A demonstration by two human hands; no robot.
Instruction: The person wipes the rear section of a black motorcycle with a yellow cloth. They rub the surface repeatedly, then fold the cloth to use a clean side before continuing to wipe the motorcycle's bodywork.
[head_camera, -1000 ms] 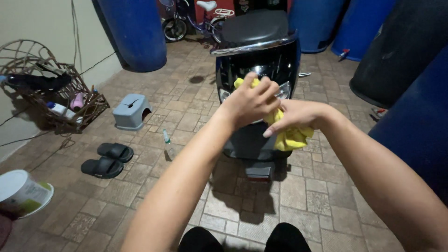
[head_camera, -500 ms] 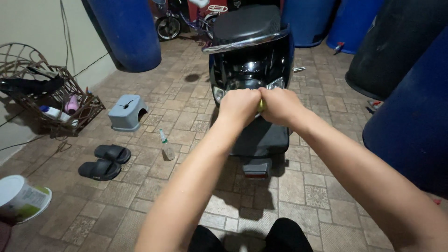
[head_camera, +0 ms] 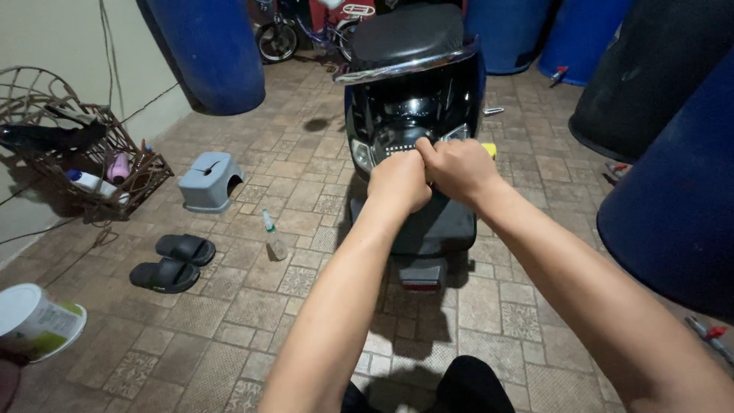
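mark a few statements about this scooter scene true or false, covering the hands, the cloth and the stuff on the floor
1. Both hands are pressed together at the rear of the scooter. True: the left hand and right hand meet by the tail light.
2. A large yellow cloth hangs loose below the hands. False: only a small bit of yellow cloth shows beside the right hand.
3. A pair of black slippers lies on the tiled floor. True.
4. The grey stool is tipped upside down. False: it stands upright.
5. A small bottle stands left of the scooter. True.
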